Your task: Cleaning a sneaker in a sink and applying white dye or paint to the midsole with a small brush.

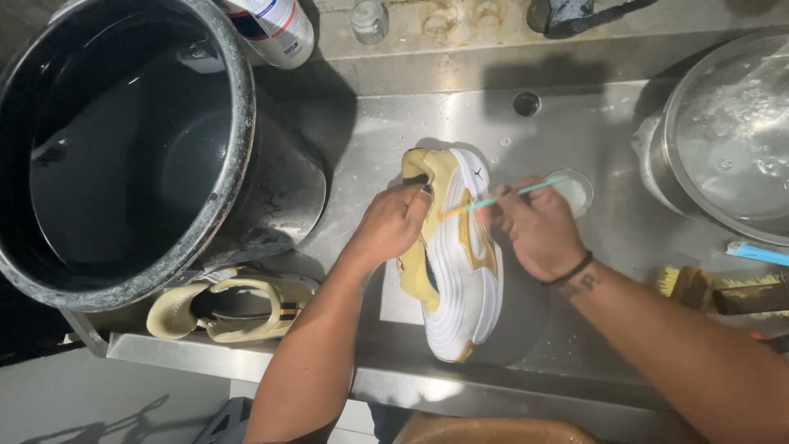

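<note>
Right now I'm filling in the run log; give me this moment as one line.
left hand: steadies white-and-yellow shoe | right hand: holds teal toothbrush against shoe | surface: wet steel sink | nearby: black bucket, second shoe

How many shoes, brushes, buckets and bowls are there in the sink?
Shoes: 2, one held by the left hand, one lying by the bucket
Brushes: 3, a thin one in the right hand, a scrub brush, a blue one
Buckets: 1
Bowls: 1
Total: 7
</note>
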